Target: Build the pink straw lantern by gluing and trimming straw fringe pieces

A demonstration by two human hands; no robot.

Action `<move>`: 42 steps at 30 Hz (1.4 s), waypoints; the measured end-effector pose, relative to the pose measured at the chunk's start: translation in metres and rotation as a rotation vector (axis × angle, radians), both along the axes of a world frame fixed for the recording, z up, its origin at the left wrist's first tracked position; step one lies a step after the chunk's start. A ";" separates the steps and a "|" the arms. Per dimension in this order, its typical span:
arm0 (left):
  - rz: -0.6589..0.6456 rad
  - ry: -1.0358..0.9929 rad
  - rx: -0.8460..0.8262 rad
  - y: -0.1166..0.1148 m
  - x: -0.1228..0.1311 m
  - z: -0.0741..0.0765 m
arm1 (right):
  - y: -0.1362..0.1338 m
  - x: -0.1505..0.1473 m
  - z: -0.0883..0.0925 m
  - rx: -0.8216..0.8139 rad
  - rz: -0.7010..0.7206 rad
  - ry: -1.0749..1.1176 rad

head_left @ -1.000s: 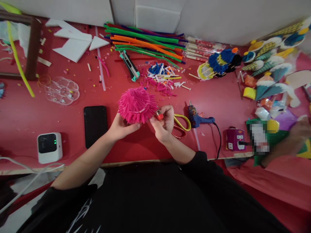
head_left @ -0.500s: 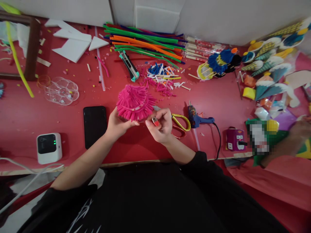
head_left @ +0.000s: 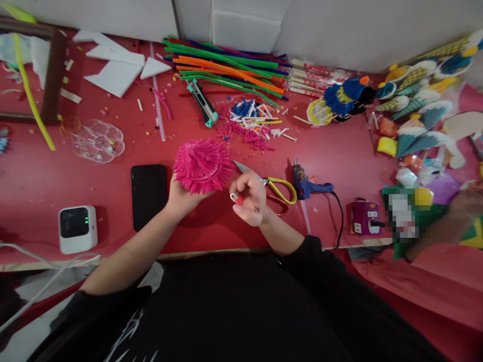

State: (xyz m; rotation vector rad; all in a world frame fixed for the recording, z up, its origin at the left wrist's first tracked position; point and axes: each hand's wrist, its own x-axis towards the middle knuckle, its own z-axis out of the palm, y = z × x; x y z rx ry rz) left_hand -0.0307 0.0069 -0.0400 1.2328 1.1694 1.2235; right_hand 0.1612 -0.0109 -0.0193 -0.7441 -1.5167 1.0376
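Note:
My left hand is closed round the underside of a pink pipe-cleaner craft piece, a fringed cone with layered tiers. Most of its fingers are hidden beneath the fringe. My right hand, just to the right and apart from the piece, grips a small red lighter with a metal top; no flame can be seen. Beyond the right hand lie scissors with yellow and red handles, partly covered by that hand.
A blue glue gun with a black cord lies right of the scissors. A phone and a white device are at left. Pipe cleaners, a cutter and cut scraps lie behind. At far right is another person's arm.
The pink piece and my left hand have shifted slightly left and nearer me. My right hand has turned and drawn apart from the piece, still holding the lighter.

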 end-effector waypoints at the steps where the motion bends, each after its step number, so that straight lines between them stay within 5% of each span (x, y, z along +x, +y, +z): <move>1: 0.020 0.014 0.021 0.001 -0.001 -0.003 | 0.002 0.002 -0.001 0.007 -0.026 -0.008; 8: 0.041 0.052 0.120 0.003 -0.010 -0.022 | 0.004 0.008 0.005 -0.028 -0.205 -0.123; 16: 0.003 0.080 0.143 0.002 -0.007 -0.020 | 0.001 0.003 0.014 -0.053 -0.279 -0.174; 42: -0.030 0.142 0.244 0.004 -0.011 -0.030 | -0.001 -0.009 0.022 0.034 -0.316 -0.236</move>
